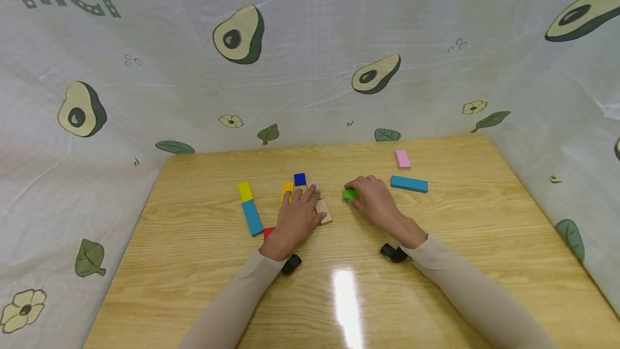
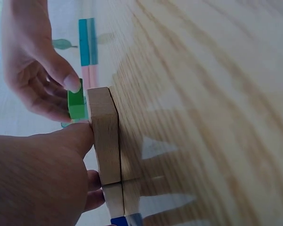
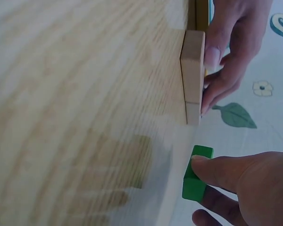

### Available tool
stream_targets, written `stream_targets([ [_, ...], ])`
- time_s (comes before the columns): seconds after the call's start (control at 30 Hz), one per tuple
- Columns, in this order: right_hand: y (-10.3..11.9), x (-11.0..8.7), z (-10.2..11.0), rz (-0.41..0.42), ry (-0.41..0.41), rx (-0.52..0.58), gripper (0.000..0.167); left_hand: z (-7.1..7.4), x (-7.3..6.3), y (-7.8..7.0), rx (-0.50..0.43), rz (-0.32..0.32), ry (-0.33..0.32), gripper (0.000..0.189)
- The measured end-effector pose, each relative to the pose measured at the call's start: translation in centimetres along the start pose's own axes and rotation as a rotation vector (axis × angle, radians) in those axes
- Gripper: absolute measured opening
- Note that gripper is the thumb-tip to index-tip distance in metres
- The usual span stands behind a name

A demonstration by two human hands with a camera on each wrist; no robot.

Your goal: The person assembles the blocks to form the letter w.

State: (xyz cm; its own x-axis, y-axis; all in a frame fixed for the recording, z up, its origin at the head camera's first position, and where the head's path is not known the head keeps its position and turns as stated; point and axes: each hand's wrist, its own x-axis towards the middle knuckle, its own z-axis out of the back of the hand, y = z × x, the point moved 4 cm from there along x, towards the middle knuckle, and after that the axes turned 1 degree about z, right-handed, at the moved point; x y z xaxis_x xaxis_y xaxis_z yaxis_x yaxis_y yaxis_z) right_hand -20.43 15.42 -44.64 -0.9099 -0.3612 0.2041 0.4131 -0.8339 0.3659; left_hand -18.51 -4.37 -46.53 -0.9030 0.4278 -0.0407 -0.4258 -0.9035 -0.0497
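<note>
My right hand (image 1: 380, 204) pinches a small green block (image 1: 349, 194) between thumb and fingers. The right wrist view shows the thumb on top of that green block (image 3: 194, 189), which is tilted and close over the table. To its left, my left hand (image 1: 296, 218) lies with fingers spread over a group of blocks, partly hiding them. Its thumb touches a plain wooden block (image 1: 323, 211), set end to end with another wooden block. Around its fingertips are a dark blue cube (image 1: 300, 179) and an orange block (image 1: 286, 189); a red block (image 1: 268, 232) peeks out beside the wrist.
Left of the group, a yellow block (image 1: 245, 192) and a blue block (image 1: 252, 218) lie end to end. A long blue block (image 1: 409, 183) and a pink block (image 1: 402, 159) lie behind my right hand. A printed cloth (image 1: 310, 96) hangs along the table's back edge.
</note>
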Motion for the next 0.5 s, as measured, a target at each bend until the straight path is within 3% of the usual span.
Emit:
stream_targets([
  [0.5, 1.3, -1.5, -0.5, 0.069, 0.006, 0.032, 0.035, -0.2, 0.0, 0.0, 0.010, 0.001, 0.003, 0.064],
])
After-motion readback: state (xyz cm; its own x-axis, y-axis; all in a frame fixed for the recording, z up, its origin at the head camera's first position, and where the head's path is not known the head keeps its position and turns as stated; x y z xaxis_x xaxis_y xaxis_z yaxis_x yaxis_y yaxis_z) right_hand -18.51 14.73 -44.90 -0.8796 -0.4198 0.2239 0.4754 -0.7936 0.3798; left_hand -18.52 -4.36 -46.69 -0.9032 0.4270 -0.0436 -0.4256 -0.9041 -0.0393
